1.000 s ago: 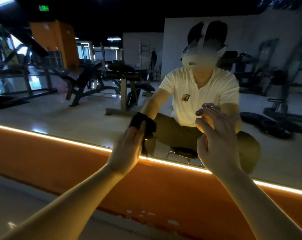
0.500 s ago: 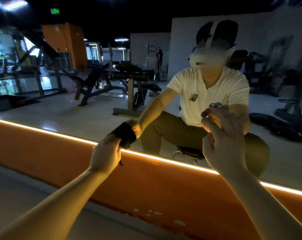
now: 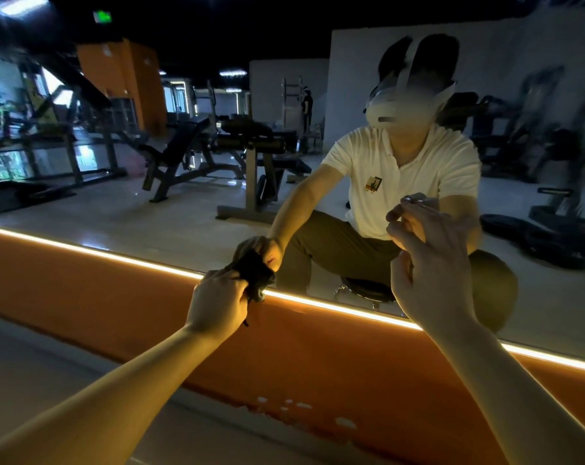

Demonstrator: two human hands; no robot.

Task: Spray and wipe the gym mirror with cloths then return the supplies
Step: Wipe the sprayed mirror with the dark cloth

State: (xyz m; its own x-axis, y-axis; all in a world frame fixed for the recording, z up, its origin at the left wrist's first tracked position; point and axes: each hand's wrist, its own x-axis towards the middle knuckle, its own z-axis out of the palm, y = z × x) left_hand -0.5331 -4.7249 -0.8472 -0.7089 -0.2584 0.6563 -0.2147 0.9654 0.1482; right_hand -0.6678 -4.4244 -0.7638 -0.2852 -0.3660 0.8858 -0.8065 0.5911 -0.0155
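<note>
Cloth [image 3: 256, 275] gripped by left hand [image 3: 215, 303] at bottom of mirror [image 3: 150, 209]

Crumpled black fabric cloth [image 3: 256, 276] bunched tight, touching the bottom edge of the large wall-mounted glass gym mirror [image 3: 157, 213].

Glossy glass mirror [image 3: 150, 213], dark matt cloth [image 3: 256, 284] — crumpled, smooth orange wall panel [image 3: 116, 297] — paint chipped
</note>
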